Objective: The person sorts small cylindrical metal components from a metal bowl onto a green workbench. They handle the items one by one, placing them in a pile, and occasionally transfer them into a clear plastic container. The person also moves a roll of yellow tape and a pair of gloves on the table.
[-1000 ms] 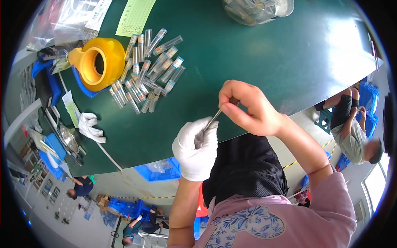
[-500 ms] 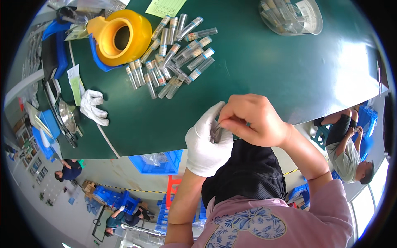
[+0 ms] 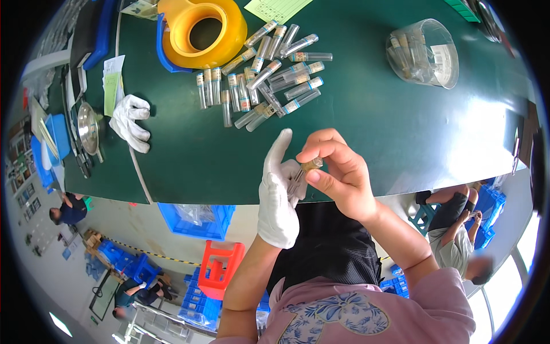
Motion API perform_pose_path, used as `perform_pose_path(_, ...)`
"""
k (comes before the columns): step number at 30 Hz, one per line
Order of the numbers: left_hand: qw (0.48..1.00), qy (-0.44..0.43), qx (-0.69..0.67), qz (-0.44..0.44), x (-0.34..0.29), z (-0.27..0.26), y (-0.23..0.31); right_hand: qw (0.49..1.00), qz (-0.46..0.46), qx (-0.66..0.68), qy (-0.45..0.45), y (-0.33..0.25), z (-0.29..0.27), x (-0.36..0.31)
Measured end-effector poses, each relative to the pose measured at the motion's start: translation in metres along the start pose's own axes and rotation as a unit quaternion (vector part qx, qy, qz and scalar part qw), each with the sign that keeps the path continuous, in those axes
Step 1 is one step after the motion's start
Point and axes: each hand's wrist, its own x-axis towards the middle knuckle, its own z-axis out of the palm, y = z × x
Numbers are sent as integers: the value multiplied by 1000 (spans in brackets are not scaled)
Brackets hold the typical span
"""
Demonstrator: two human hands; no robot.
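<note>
My left hand [image 3: 279, 198] wears a white glove, its thumb raised and its fingers curled round thin shiny pieces [image 3: 295, 182] lying in the palm; their kind is too small to tell. Close beside it, my bare right hand [image 3: 344, 178] pinches a small tan-ended piece [image 3: 311, 165] with a clear, glassy edge between thumb and fingers. It is seen nearly end-on, so its length is hidden. Beyond both hands, several clear labelled tubes [image 3: 298, 102] with blue bands lie in a loose pile on the green table [image 3: 366, 114].
A yellow tape roll [image 3: 234, 43] on a blue base stands left of the tubes. A clear round tub [image 3: 450, 63] holding tubes is at the far right. An empty white glove [image 3: 130, 123] and a metal bowl [image 3: 87, 127] lie left. Blue crates [image 3: 197, 221] and a red stool [image 3: 219, 269] stand below.
My right hand has drawn slightly away from the left palm, and the tan-ended piece now shows in its fingers. My gloved left thumb has straightened upward. The view has shifted.
</note>
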Motion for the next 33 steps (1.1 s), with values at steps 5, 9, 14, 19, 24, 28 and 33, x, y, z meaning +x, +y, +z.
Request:
perform_pose_path(5,1000,-7,-2,-10,1,4,-1,998,42,-45,15,6,-1,-8)
perform_pose_path(9,998,6,-55,0,0,-4,-17,980,-47,-190,-21,5,-2,-8)
perform_pose_path(14,998,17,-33,52,11,-4,-37,931,-145,-334,4,8,2,-9)
perform_pose_path(19,997,19,-80,13,7,-10,-29,904,-173,-390,-39,2,7,-15)
perform_pose_path(24,987,52,-137,-59,9,-11,-1,869,-173,-453,-101,12,11,-8)
perform_pose_path(28,971,138,-179,-79,12,-49,12,916,-149,-372,-19,5,17,12)
perform_pose_path(33,946,233,-214,71,12,-123,22,865,-134,-482,43,12,-35,44)
